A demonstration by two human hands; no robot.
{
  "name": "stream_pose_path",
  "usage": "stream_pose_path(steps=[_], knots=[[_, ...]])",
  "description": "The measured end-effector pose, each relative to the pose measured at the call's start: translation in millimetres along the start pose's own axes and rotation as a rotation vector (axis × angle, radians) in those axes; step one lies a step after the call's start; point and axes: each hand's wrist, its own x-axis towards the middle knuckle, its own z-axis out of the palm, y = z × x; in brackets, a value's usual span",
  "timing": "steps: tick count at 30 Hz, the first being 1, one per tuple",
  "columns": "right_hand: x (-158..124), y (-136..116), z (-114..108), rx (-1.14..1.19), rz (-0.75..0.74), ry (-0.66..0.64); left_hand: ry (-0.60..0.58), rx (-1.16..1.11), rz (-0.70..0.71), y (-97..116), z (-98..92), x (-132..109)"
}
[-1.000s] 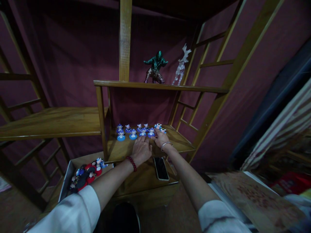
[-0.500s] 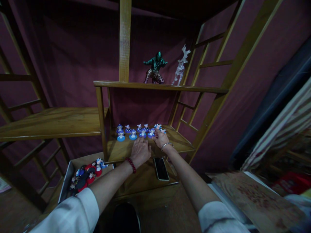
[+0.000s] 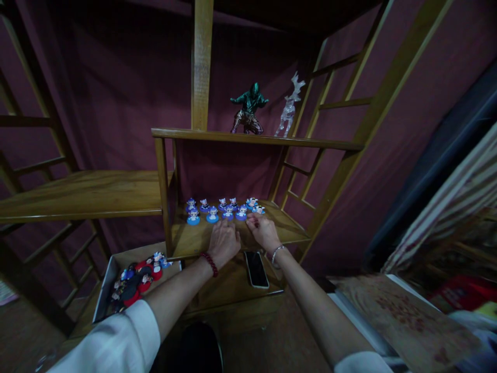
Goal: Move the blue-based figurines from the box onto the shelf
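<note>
Two rows of small figurines on round blue and purple bases stand on the low wooden shelf [image 3: 194, 242]. My left hand [image 3: 225, 241], with a dark red bead bracelet, lies palm down with its fingers stretched out. Its fingertips are at the base of a purple-based figurine [image 3: 228, 212] in the front row; whether they touch it I cannot tell. My right hand [image 3: 266, 232], wearing a silver bangle, hovers just in front of the black-and-white figurine [image 3: 258, 209] at the right end. Its fingers are loosely bent, with nothing seen between them.
A phone [image 3: 257, 269] lies below my hands. At the lower left, a cardboard box [image 3: 106, 282] holds several jumbled red, black and blue figurines. On the upper shelf [image 3: 217, 135] stand a green crouching statue [image 3: 250, 110] and a clear deer figurine [image 3: 288, 109]. A wooden post [image 3: 162, 191] borders the left side.
My right hand has drawn back from the figurines at the right end, toward me and slightly right. Those figurines now show more fully. My left hand has barely moved.
</note>
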Motion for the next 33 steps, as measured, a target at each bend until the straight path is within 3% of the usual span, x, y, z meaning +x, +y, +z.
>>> stream_pose_path(steps=[6, 11, 33], knots=[[0.6, -17.3, 1.8, -0.134, -0.106, -0.119, -0.01, 0.023, -0.001, 1.5, -2.9, -0.9], [6.1, -29.3, 6.5, -0.241, -0.075, -0.235, -0.056, -0.011, -0.001, 1.8, -4.2, 0.1], [8.6, -41.1, 4.5, -0.395, -0.046, -0.32, -0.05, -0.016, -0.005, -0.5, -0.4, 1.3]])
